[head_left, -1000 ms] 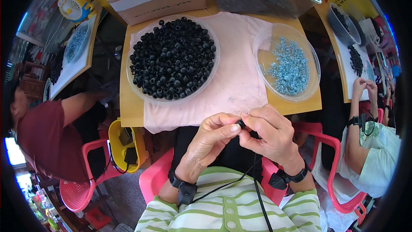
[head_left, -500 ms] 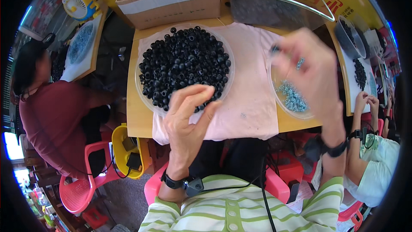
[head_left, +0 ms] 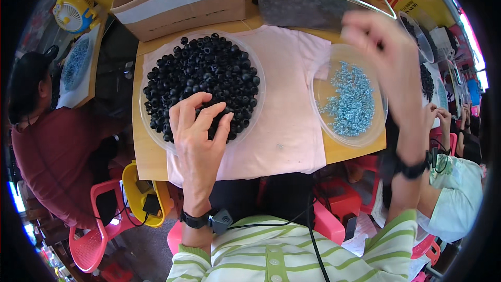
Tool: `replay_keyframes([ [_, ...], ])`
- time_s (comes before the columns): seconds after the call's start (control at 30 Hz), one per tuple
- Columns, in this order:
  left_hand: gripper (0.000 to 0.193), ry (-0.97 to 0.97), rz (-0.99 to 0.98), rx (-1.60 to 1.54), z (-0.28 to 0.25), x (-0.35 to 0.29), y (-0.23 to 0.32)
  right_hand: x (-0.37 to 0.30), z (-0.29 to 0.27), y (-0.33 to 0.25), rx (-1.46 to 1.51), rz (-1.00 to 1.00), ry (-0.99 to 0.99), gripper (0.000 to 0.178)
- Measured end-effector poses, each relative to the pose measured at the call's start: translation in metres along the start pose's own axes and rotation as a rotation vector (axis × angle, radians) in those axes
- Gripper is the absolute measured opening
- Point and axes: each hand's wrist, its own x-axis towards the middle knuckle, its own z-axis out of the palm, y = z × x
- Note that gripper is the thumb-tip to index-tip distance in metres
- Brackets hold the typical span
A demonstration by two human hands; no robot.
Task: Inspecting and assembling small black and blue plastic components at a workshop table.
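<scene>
A round, clear plastic tray (head_left: 262,81) holds a heap of black beads (head_left: 214,65) with holes through them. My left hand (head_left: 197,130) reaches over its near edge, fingers curved and apart, the tips down among the beads. No bead shows clearly held in it. Farther right, a second round, clear tray (head_left: 318,117) contains many tiny light-blue, shiny pieces (head_left: 352,104), too small to make out singly. My right hand (head_left: 383,39) is raised above that tray's far right side, near the clear bin. Motion blurs its fingers, so whatever they hold cannot be made out.
A pale pink cloth (head_left: 284,73) lies under the bead tray on the wooden table. Behind stand a cardboard box (head_left: 188,10) and a clear bin (head_left: 313,8) of black beads. People sit at tables left (head_left: 57,162) and right (head_left: 454,198). A yellow bucket (head_left: 156,214) stands below left.
My left hand has moved onto the beads, its fingers spreading. My right hand has risen away from the blue pieces toward the bin. The whole view has shifted slightly.
</scene>
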Motion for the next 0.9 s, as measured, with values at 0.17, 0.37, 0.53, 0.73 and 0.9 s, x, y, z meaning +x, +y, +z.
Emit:
replay_keyframes([
  [0.17,0.021,0.058,0.03,-0.185,-0.005,-0.007,0.009,-0.116,0.028,-0.049,0.284,0.102,-0.403,0.013],
  [0.37,0.021,-0.069,-0.36,-1.311,-0.009,-0.057,0.019,-0.143,0.073,-0.061,0.279,0.107,-0.279,0.013],
  [0.53,0.025,-0.225,-0.597,-1.654,-0.005,-0.084,0.024,-0.145,0.09,-0.057,0.114,-0.033,-0.24,0.011],
  [0.73,0.028,-0.331,-0.736,-1.648,-0.005,-0.087,0.036,-0.139,0.062,-0.065,0.471,0.192,-0.232,0.01],
  [0.9,0.026,-0.355,-0.731,-1.738,0.003,-0.089,0.038,-0.142,0.031,-0.085,0.864,0.338,-0.214,0.009],
])
